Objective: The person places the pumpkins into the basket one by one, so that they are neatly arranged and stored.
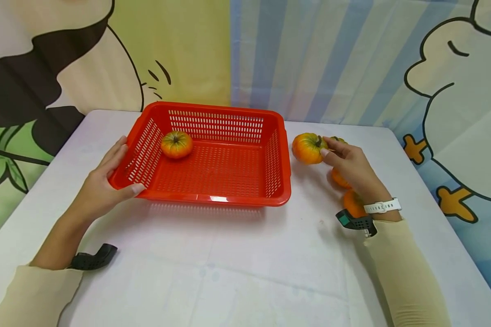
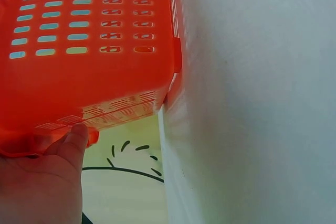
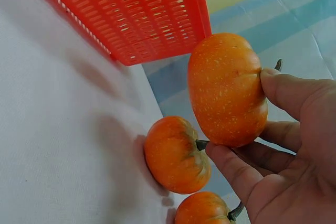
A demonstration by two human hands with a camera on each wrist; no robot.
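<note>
A red plastic basket (image 1: 212,198) with slotted walls stands on the table, one small orange-and-green pumpkin (image 1: 177,145) inside at its left end. My left hand (image 1: 102,186) holds the basket's near-left corner, thumb over the rim and fingers along the outside of the left wall. Just off the basket's right side, my right hand (image 1: 352,170) grips another pumpkin (image 3: 227,90) between thumb and fingers, raised above the table. Below and behind that hand lie more pumpkins, including one orange pumpkin (image 3: 177,155) and another (image 3: 205,211), partly hidden by the hand and wrist.
A white cloth covers the table (image 1: 212,268). Behind it hangs a curtain (image 1: 262,54) printed with cartoon figures and stripes. Black devices (image 1: 93,258) are strapped at both wrists, and a white band (image 1: 382,206) circles the right one.
</note>
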